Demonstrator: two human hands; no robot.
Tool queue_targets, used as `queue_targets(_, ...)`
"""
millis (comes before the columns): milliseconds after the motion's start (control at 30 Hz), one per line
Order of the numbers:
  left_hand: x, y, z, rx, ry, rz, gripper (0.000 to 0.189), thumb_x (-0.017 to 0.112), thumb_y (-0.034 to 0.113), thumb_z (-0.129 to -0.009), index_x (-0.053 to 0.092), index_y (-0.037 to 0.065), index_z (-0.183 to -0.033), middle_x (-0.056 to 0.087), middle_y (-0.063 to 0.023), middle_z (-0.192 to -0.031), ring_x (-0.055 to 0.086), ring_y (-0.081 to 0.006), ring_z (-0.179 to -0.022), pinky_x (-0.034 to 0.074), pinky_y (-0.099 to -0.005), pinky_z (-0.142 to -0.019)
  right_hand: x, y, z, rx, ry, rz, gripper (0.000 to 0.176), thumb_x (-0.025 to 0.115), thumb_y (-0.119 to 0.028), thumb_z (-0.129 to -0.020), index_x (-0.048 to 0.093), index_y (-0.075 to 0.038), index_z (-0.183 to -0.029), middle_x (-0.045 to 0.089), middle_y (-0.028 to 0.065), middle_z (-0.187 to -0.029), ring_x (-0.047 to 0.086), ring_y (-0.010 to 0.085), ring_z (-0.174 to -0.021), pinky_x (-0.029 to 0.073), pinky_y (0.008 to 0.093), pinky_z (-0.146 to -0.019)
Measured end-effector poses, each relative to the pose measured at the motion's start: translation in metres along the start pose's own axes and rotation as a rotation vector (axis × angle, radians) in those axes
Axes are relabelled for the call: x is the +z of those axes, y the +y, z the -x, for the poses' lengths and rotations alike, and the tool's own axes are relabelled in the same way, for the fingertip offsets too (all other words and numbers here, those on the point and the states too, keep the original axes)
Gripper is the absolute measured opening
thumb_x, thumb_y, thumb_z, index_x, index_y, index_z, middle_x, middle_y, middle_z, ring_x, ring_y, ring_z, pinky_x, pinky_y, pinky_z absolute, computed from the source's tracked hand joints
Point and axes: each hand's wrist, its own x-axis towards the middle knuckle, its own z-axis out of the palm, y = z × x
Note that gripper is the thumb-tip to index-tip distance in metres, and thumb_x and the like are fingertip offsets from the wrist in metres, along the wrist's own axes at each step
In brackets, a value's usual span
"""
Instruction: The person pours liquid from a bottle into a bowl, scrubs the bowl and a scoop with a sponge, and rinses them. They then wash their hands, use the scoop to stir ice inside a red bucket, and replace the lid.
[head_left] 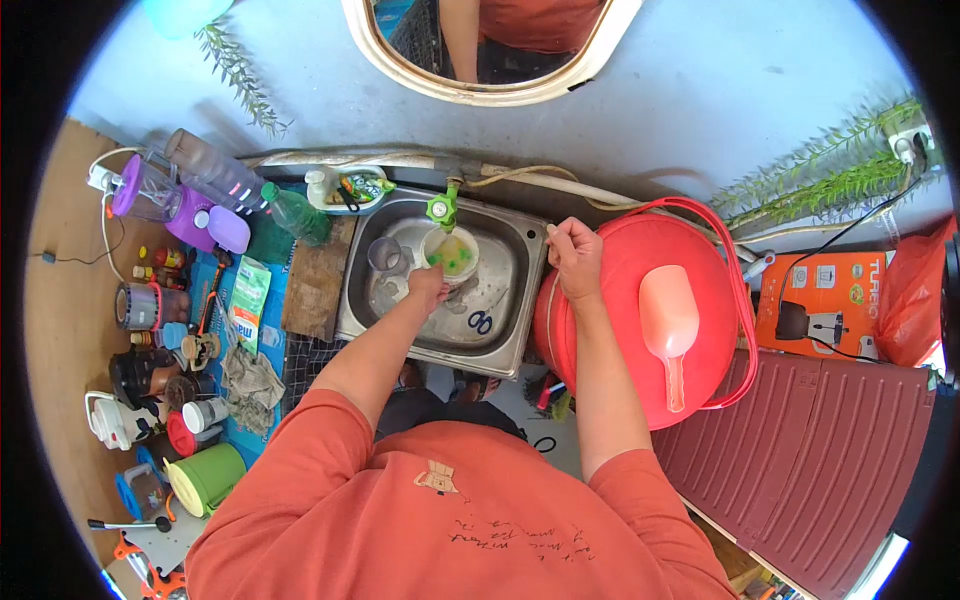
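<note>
My left hand is closed on the near rim of a white bowl in the steel sink. Green and yellowish bits show inside the bowl, under a tap with a green handle. Left of it in the basin stands a clear cup. Dark-handled scissors lie on the basin floor. My right hand hovers at the sink's right edge, beside a big red lid. Its fingers are curled together, and anything between them is too small to make out.
A pink scoop rests on the red lid. Left of the sink are a wooden board, a green bottle, a purple blender and several jars. An orange box stands at right on a maroon cabinet.
</note>
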Motion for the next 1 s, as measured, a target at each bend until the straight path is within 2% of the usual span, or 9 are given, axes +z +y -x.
queue_targets(33, -0.002, 0.001, 0.001, -0.001, 0.002, 0.001, 0.032, 0.061, 0.030, -0.095, 0.061, -0.002, -0.091, 0.064, -0.0129, -0.073, 0.059, -0.0205, -0.055, 0.047, -0.0342, -0.048, 0.000, 0.001, 0.000, 0.000, -0.004, -0.016, 0.025, 0.061, -0.009, -0.094, 0.053, -0.007, -0.071, 0.045, -0.0046, -0.056, 0.035, 0.0027, -0.047, 0.027, 0.0213, -0.043)
queue_targets(100, -0.005, 0.002, 0.001, 0.006, -0.036, -0.064, 0.033, 0.057, 0.033, -0.097, 0.062, 0.000, -0.099, 0.065, -0.0110, -0.077, 0.062, -0.0206, -0.063, 0.052, -0.0353, -0.056, 0.000, 0.000, 0.000, 0.009, -0.001, -0.009, 0.025, 0.061, -0.009, -0.094, 0.053, -0.007, -0.071, 0.045, -0.0045, -0.056, 0.036, 0.0027, -0.047, 0.027, 0.0213, -0.043)
queue_targets(400, -0.013, 0.009, -0.005, 0.019, -0.041, -0.018, 0.028, 0.059, 0.029, -0.096, 0.062, 0.001, -0.099, 0.067, -0.0124, -0.080, 0.064, -0.0208, -0.066, 0.053, -0.0356, -0.060, 0.000, 0.000, 0.000, 0.017, -0.005, -0.012, 0.024, 0.062, -0.011, -0.093, 0.054, -0.008, -0.070, 0.047, -0.0057, -0.056, 0.038, 0.0017, -0.048, 0.028, 0.0203, -0.044)
queue_targets(433, -0.013, 0.010, -0.004, 0.020, -0.040, -0.018, 0.028, 0.059, 0.029, -0.096, 0.062, 0.001, -0.099, 0.067, -0.0124, -0.080, 0.064, -0.0208, -0.066, 0.053, -0.0356, -0.060, -0.001, 0.000, 0.000, 0.028, -0.003, -0.030, 0.024, 0.064, -0.012, -0.092, 0.056, -0.008, -0.070, 0.048, -0.0065, -0.056, 0.040, 0.0009, -0.049, 0.030, 0.0197, -0.046)
queue_targets(500, -0.010, 0.014, 0.006, 0.034, 0.003, 0.058, 0.025, 0.062, 0.023, -0.093, 0.062, -0.002, -0.088, 0.064, -0.0134, -0.071, 0.059, -0.0194, -0.055, 0.046, -0.0324, -0.048, -0.002, 0.001, -0.001, 0.032, -0.008, -0.023, 0.024, 0.064, -0.012, -0.092, 0.056, -0.008, -0.070, 0.048, -0.0066, -0.056, 0.040, 0.0009, -0.049, 0.030, 0.0197, -0.046)
queue_targets(633, -0.008, 0.019, 0.018, 0.045, -0.012, 0.068, 0.025, 0.062, 0.022, -0.093, 0.062, -0.003, -0.088, 0.064, -0.0135, -0.072, 0.059, -0.0194, -0.055, 0.047, -0.0328, -0.048, -0.001, -0.001, 0.001, 0.040, -0.017, -0.023, 0.024, 0.064, -0.012, -0.092, 0.056, -0.008, -0.070, 0.048, -0.0067, -0.057, 0.040, 0.0009, -0.049, 0.030, 0.0196, -0.046)
queue_targets(700, -0.009, 0.015, 0.012, 0.052, -0.045, 0.022, 0.020, 0.062, 0.020, -0.093, 0.061, 0.002, -0.101, 0.068, -0.0115, -0.082, 0.064, -0.0199, -0.067, 0.052, -0.0338, -0.057, -0.001, -0.002, 0.001, 0.040, -0.018, -0.020, 0.024, 0.064, -0.012, -0.092, 0.056, -0.008, -0.070, 0.048, -0.0067, -0.056, 0.040, 0.0009, -0.049, 0.030, 0.0197, -0.046)
queue_targets(1000, -0.005, 0.004, 0.013, 0.068, 0.027, -0.016, 0.020, 0.063, 0.020, -0.091, 0.063, 0.000, -0.093, 0.065, -0.0098, -0.074, 0.059, -0.0184, -0.056, 0.048, -0.0327, -0.049, -0.002, -0.001, 0.001, 0.048, -0.017, -0.008, 0.024, 0.064, -0.012, -0.092, 0.055, -0.008, -0.070, 0.048, -0.0061, -0.056, 0.040, 0.0012, -0.049, 0.030, 0.0203, -0.046)
